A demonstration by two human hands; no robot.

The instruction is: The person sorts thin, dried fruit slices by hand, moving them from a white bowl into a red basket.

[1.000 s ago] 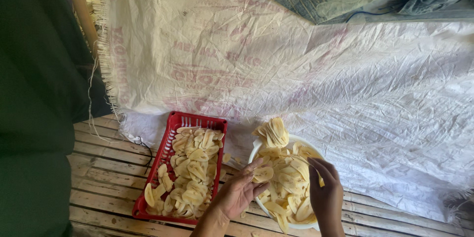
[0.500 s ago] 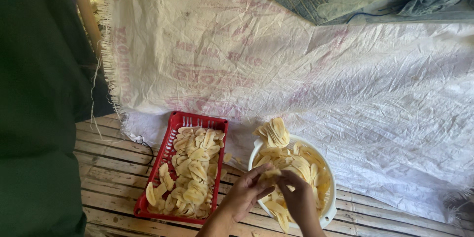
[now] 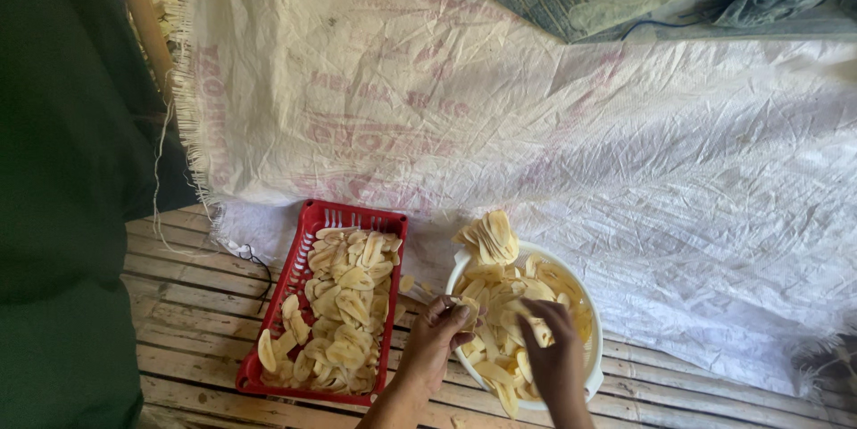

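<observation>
From your head camera, the white bowl point(image 3: 593, 366) of pale yellow slices point(image 3: 500, 291) sits on the bamboo slats point(image 3: 192, 322). Your left hand point(image 3: 437, 340) pinches one slice at the bowl's left rim. Your right hand point(image 3: 553, 353) reaches into the bowl, fingers curled among slices. The red basket point(image 3: 308, 255) lies just left of the bowl.

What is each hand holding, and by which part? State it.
Left hand pinches pale yellow slices by their edges at the white bowl rim. Right hand reaches into the bowl; its grip cannot be told.

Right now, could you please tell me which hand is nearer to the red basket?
Left. The left hand is at the red basket's right rim; the right hand is over the white bowl.
</observation>
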